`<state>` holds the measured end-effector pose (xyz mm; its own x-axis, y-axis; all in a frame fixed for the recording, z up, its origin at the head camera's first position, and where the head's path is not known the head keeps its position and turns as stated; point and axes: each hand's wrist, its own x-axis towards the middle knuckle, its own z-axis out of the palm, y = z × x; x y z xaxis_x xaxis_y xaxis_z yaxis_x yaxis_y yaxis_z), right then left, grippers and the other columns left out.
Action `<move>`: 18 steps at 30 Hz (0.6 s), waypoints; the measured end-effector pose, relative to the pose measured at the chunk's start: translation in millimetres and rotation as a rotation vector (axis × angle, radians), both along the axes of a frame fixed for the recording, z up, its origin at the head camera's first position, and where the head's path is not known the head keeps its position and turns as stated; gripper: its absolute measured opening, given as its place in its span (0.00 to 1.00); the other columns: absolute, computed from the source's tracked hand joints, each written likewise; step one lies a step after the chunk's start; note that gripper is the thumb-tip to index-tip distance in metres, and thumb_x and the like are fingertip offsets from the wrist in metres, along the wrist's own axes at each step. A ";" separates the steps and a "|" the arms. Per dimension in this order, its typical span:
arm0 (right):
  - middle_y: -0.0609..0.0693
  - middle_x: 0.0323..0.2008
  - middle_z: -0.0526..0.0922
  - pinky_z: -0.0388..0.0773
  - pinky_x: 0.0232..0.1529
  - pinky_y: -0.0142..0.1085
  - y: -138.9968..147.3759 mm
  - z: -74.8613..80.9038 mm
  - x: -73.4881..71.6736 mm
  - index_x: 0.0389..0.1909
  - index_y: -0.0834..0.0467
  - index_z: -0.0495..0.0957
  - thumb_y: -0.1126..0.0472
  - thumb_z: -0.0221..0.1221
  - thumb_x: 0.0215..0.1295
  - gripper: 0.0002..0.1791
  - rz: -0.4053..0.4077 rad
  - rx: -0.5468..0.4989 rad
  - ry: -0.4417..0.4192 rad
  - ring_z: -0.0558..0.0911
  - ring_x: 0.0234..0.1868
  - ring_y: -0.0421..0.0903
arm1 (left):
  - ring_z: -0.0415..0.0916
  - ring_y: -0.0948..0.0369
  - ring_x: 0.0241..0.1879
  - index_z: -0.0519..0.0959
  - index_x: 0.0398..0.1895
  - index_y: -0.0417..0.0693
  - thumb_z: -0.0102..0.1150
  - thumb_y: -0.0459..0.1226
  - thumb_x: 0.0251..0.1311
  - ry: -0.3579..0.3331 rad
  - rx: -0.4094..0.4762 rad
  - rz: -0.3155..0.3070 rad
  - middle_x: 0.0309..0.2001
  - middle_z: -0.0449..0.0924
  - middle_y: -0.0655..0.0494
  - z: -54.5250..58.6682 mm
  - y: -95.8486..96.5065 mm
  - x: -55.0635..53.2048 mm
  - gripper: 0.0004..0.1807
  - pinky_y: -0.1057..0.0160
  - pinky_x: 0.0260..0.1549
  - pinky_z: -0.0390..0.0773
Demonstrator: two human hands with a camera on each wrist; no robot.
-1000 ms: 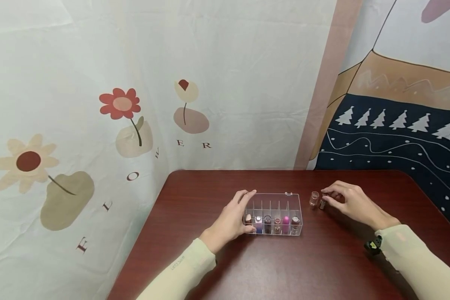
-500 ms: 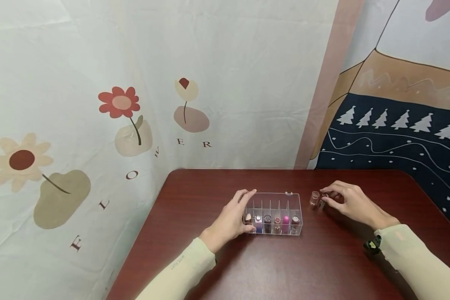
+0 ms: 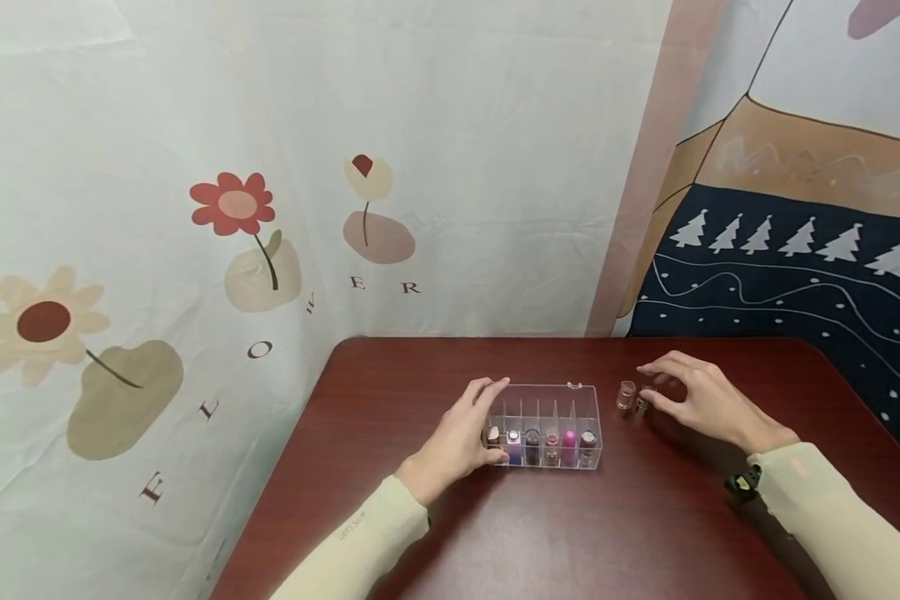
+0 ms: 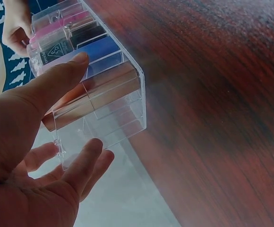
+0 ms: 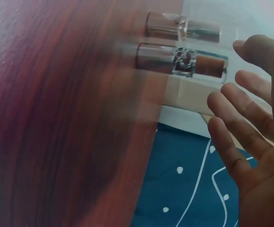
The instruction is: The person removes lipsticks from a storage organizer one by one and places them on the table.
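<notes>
partly hidden box [image 3: 546,402], cut-off sleeves [image 3: 832,508], unreadable lettering [image 3: 352,526]

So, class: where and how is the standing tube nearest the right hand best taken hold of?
I'd pinch the tube by the sides of its upper part, probably coming from the person's right. It stands upright on the table with its top end free, and the right hand hovers on that side. The other tube stands close on its left, leaving less room there.

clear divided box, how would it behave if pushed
The clear divided box is likely stiff, judging by its straight-edged walls. It would probably slide fairly easily, as the table looks smooth and glossy. The tubes might rattle, being separate pieces standing in compartments.
</notes>
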<state>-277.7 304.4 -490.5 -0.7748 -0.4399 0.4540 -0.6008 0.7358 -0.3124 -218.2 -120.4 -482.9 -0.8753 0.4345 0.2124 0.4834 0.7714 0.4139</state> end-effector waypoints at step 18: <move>0.45 0.60 0.91 0.81 0.64 0.28 -33.3 27.6 21.5 0.65 0.49 0.92 0.59 0.87 0.61 0.30 0.078 0.029 0.133 0.86 0.57 0.44 | 0.89 0.37 0.63 0.66 0.91 0.48 0.98 0.39 0.49 -0.030 0.005 0.013 0.82 0.71 0.35 3.5 1.0 -0.5 0.66 0.42 0.69 0.90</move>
<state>-256.2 271.0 -462.9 -0.6713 -0.5113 0.5366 -0.6915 0.6927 -0.2051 -218.7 -119.4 -479.4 -0.8868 0.4221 0.1880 0.4606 0.7754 0.4319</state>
